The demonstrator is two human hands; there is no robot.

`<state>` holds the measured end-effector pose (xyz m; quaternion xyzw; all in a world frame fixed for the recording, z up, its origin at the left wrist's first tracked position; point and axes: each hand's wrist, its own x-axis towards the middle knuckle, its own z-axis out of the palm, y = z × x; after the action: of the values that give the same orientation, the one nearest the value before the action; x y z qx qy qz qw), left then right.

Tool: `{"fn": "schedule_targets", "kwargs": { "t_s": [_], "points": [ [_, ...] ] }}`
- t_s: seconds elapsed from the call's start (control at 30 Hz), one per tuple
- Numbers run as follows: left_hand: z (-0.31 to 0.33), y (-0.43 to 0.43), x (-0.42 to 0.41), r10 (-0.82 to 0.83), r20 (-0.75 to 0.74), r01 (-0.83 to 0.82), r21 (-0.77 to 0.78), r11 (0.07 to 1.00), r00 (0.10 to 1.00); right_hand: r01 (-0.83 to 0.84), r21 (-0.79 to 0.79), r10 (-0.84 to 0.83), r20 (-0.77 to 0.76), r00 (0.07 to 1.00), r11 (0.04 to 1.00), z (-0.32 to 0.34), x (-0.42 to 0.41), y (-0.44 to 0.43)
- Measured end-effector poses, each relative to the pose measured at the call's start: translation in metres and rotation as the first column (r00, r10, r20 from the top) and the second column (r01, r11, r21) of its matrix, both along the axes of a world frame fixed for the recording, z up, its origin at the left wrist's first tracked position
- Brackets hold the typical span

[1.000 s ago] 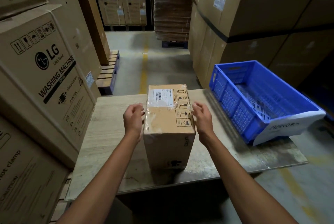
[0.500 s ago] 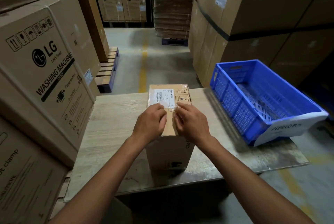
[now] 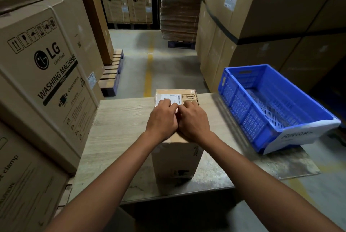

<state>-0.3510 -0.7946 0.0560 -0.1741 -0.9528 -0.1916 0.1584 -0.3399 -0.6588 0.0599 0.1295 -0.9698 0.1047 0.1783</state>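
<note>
Opening's barely begun imo: the cardboard box (image 3: 176, 160) sits shut on the table (image 3: 116, 128) near the blue crate (image 3: 243, 119), left hand (image 3: 162, 119) and right hand (image 3: 192, 121) both curled tight on its top seam, seemingly picking at it, flaps not lifted yet.

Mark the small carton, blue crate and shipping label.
small carton (image 3: 176, 158): head view, near side face.
blue crate (image 3: 241, 113): head view, left outer wall.
shipping label (image 3: 171, 97): head view, visible white strip.

Matt brown cardboard box (image 3: 177, 158) with glossy tape and a paper label (image 3: 169, 97); pale wood-grain table (image 3: 119, 125), scuffed near; blue perforated plastic crate (image 3: 280, 100)
</note>
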Motion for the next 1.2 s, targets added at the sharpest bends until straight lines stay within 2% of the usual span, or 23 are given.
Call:
{"fn": "schedule_targets", "kwargs": {
  "t_s": [0.13, 0.3, 0.4, 0.47, 0.6, 0.73, 0.8, 0.87, 0.93, 0.97, 1.03, 1.1, 1.2],
  "points": [
    [-0.009, -0.002, -0.008, 0.006, 0.190, 0.004, -0.051, 0.999, 0.982, -0.075, -0.007, 0.075, 0.101, 0.992, 0.997, -0.008, -0.006, 0.002],
    [0.007, -0.002, -0.025, -0.011, 0.099, 0.023, -0.122, 0.992, 0.995, -0.076, 0.060, 0.067, 0.139, 0.988, 0.995, 0.009, -0.022, 0.006],
    [0.009, -0.006, -0.037, -0.038, 0.044, 0.038, -0.001, 0.999, 0.998, -0.022, 0.107, 0.008, 0.138, 0.990, 0.994, 0.012, -0.034, 0.005],
    [0.002, -0.008, -0.043, -0.047, 0.055, 0.044, 0.063, 0.997, 0.997, -0.009, 0.081, -0.004, 0.147, 0.989, 0.997, 0.002, -0.036, 0.003],
    [-0.007, -0.010, -0.053, 0.005, 0.278, 0.004, -0.030, 1.000, 0.961, -0.065, 0.136, 0.030, 0.240, 0.970, 0.989, -0.010, -0.046, 0.005],
    [-0.009, -0.013, -0.060, -0.012, 0.302, 0.030, -0.053, 0.998, 0.953, -0.091, 0.130, 0.055, 0.256, 0.965, 0.987, -0.009, -0.055, 0.010],
    [-0.009, -0.014, -0.058, -0.008, 0.278, 0.013, -0.015, 1.000, 0.960, -0.127, 0.092, 0.094, 0.300, 0.949, 0.988, -0.006, -0.052, 0.014],
    [-0.005, -0.013, -0.049, 0.031, 0.220, -0.062, 0.139, 0.988, 0.975, -0.162, -0.002, 0.154, 0.320, 0.935, 0.987, -0.002, -0.046, 0.021],
    [-0.004, -0.012, -0.042, 0.090, 0.233, -0.165, 0.324, 0.932, 0.968, -0.163, -0.155, 0.202, 0.282, 0.938, 0.974, 0.003, -0.038, 0.028],
    [-0.006, -0.015, -0.037, 0.067, 0.307, -0.200, 0.426, 0.882, 0.949, -0.150, -0.232, 0.211, 0.264, 0.941, 0.961, 0.003, -0.034, 0.031],
    [-0.017, -0.025, -0.025, -0.132, 0.444, -0.224, 0.659, 0.718, 0.886, -0.095, -0.319, 0.194, 0.294, 0.936, 0.943, 0.000, -0.023, 0.035],
    [-0.023, -0.034, -0.012, -0.366, 0.492, -0.227, 0.789, 0.571, 0.790, -0.028, -0.287, 0.144, 0.391, 0.909, 0.957, -0.007, -0.013, 0.038],
    [-0.024, -0.040, -0.004, -0.466, 0.518, -0.272, 0.824, 0.496, 0.717, -0.014, -0.169, 0.095, 0.480, 0.872, 0.985, -0.008, -0.012, 0.035]
  ]
}}
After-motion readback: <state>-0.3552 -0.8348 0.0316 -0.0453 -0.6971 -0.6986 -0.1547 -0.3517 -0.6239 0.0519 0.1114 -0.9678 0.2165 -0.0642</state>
